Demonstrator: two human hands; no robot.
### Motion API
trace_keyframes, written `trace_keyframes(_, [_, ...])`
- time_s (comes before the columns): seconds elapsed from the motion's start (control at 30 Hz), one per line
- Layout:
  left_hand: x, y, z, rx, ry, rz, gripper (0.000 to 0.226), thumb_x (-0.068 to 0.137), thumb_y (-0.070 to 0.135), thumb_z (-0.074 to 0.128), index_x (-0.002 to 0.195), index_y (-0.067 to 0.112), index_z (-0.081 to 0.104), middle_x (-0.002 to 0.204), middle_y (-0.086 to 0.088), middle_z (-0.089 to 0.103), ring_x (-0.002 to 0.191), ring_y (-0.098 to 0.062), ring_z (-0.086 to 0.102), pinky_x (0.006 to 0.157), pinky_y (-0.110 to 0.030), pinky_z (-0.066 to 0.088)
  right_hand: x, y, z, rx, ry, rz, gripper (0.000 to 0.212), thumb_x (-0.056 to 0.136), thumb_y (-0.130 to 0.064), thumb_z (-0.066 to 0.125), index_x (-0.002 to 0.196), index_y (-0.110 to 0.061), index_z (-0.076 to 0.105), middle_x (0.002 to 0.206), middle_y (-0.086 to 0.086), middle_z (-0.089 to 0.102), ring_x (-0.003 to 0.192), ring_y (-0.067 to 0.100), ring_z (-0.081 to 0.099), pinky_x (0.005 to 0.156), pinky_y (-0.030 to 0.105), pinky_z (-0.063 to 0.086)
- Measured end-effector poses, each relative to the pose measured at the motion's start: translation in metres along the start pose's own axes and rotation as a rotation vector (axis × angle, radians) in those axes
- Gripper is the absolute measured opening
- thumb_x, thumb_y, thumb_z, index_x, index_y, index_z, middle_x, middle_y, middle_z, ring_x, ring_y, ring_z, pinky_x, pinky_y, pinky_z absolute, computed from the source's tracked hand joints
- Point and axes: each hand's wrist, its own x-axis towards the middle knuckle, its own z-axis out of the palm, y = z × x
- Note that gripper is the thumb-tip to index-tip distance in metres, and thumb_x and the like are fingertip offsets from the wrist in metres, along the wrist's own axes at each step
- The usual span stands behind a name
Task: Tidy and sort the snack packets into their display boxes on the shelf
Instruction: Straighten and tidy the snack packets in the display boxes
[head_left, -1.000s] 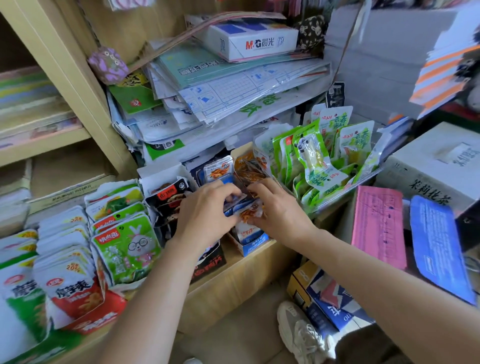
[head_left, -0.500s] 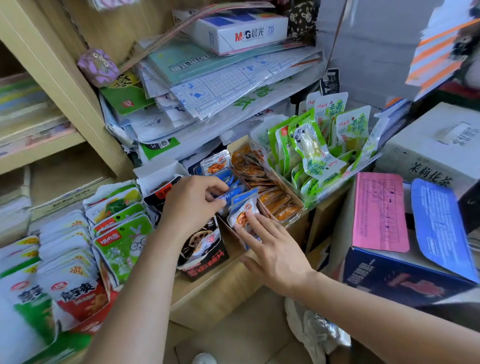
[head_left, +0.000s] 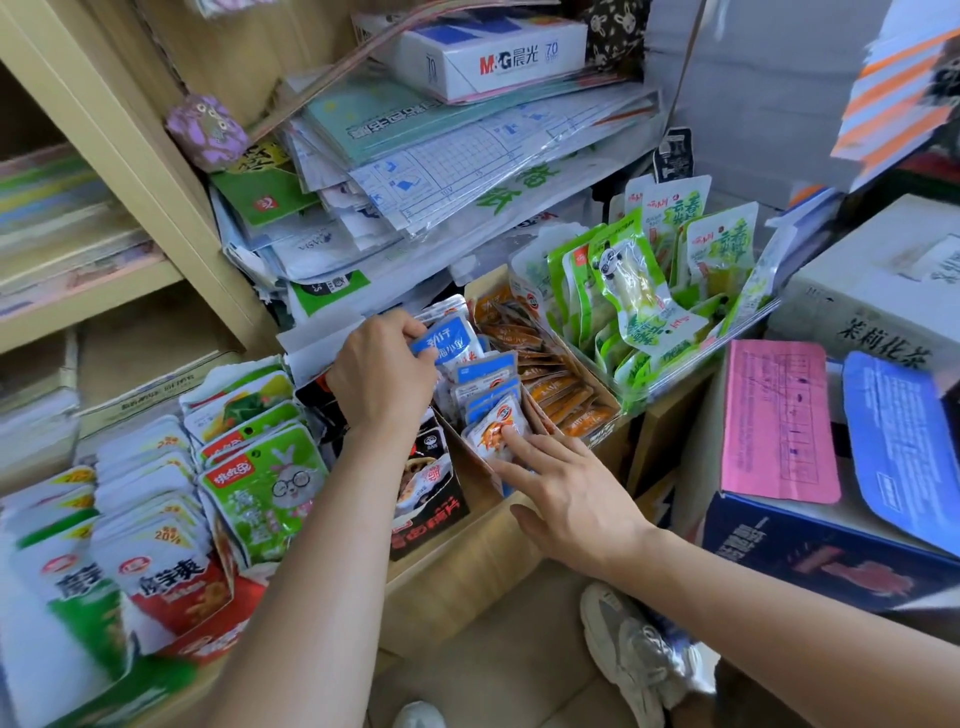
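Hands number two: left hand (head_left: 384, 382) pinches one blue packet (head_left: 449, 340); right hand (head_left: 569, 496), fingers straight, touches one front packet (head_left: 493, 434).

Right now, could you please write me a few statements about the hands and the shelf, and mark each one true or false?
1. The left hand pinches a blue and white snack packet. True.
2. The right hand is curled round a packet. False: its straight fingers touch the white front packet with an orange picture.
3. The orange-brown snack packets stand between the blue and white row and the green snack packets. True.
4. The white M&G cardboard box lies on the floor. False: it lies on top of the pile of papers.
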Motion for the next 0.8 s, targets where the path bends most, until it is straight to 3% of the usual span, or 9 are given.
trace_keyframes(0.13, [0.000,-0.004,-0.001,0.005,0.020,0.035,0.034,0.077,0.039,0.084,0.104,0.033,0.065,0.108,0.006,0.063,0.100,-0.022,0.064,0.068,-0.039,0.055,-0.004,0.003,-0.004,0.042,-0.019,-0.002,0.035,0.081,-0.037,0.069,0.115,-0.028,0.068,0.141,0.006,0.058,0.122,0.022,0.060,0.094,0.037,0.049])
trace_keyframes(0.2, [-0.001,-0.004,-0.002,-0.026,0.050,0.156,0.053,0.072,0.037,0.087,0.117,0.031,0.059,0.120,0.004,0.055,0.110,-0.022,0.058,0.082,-0.041,0.054,-0.009,0.004,-0.006,0.062,0.004,-0.013,0.026,0.085,-0.037,0.058,0.106,-0.029,0.071,0.137,0.004,0.061,0.117,0.021,0.061,0.091,0.038,0.050])
trace_keyframes(0.3, [-0.007,-0.001,-0.008,-0.194,-0.130,0.342,0.057,0.081,0.027,0.078,0.132,0.034,0.054,0.136,0.007,0.052,0.118,-0.015,0.055,0.097,-0.036,0.049,-0.019,0.005,-0.012,0.099,0.016,-0.018,0.029,0.083,-0.039,0.049,0.096,-0.028,0.072,0.135,0.002,0.063,0.111,0.019,0.063,0.088,0.037,0.051])
trace_keyframes(0.37, [-0.013,-0.001,-0.012,-0.288,-0.340,0.351,0.053,0.089,0.024,0.069,0.137,0.040,0.052,0.133,0.011,0.058,0.112,-0.010,0.060,0.090,-0.036,0.053,-0.024,0.007,-0.016,0.113,0.025,-0.012,0.034,0.080,-0.040,0.051,0.107,-0.029,0.068,0.141,0.002,0.058,0.114,0.019,0.062,0.090,0.036,0.049])
trace_keyframes(0.47, [-0.020,-0.002,-0.018,-0.301,-0.405,0.350,0.054,0.091,0.034,0.066,0.142,0.042,0.049,0.139,0.012,0.056,0.124,-0.011,0.055,0.098,-0.035,0.047,-0.023,0.008,-0.019,0.130,-0.022,0.029,0.059,0.083,-0.043,0.053,0.139,-0.031,0.044,0.158,0.007,0.036,0.129,0.022,0.053,0.093,0.036,0.048])
trace_keyframes(0.53, [-0.023,0.000,-0.020,-0.262,-0.438,0.332,0.071,0.086,0.056,0.070,0.149,0.041,0.041,0.148,0.013,0.047,0.133,-0.009,0.047,0.102,-0.034,0.041,-0.019,0.007,-0.019,0.117,-0.058,0.036,0.073,0.084,-0.049,0.051,0.151,-0.032,0.029,0.166,0.006,0.018,0.140,0.025,0.042,0.099,0.038,0.045])
trace_keyframes(0.63, [-0.027,0.002,-0.013,-0.021,-0.408,0.398,0.106,0.067,0.079,0.072,0.155,0.040,0.026,0.149,0.011,0.039,0.127,-0.013,0.050,0.092,-0.034,0.047,-0.010,0.009,-0.017,0.118,-0.098,0.015,0.082,0.083,-0.057,0.047,0.156,-0.035,0.018,0.167,0.001,0.006,0.143,0.027,0.035,0.106,0.039,0.041])
trace_keyframes(0.7, [-0.027,0.002,-0.006,0.038,-0.333,0.412,0.101,0.072,0.065,0.077,0.155,0.039,0.026,0.140,0.007,0.045,0.115,-0.018,0.058,0.080,-0.031,0.049,-0.005,0.013,-0.020,0.185,-0.124,0.011,0.083,0.084,-0.056,0.052,0.157,-0.036,0.019,0.168,-0.003,0.002,0.144,0.024,0.034,0.109,0.038,0.037])
trace_keyframes(0.8, [-0.025,0.002,-0.001,-0.018,-0.249,0.353,0.086,0.077,0.045,0.080,0.151,0.037,0.037,0.133,0.007,0.053,0.107,-0.019,0.061,0.073,-0.028,0.045,-0.007,0.021,-0.024,0.318,-0.069,-0.013,0.076,0.083,-0.037,0.065,0.152,-0.031,0.034,0.166,-0.005,0.015,0.137,0.020,0.043,0.106,0.036,0.041])
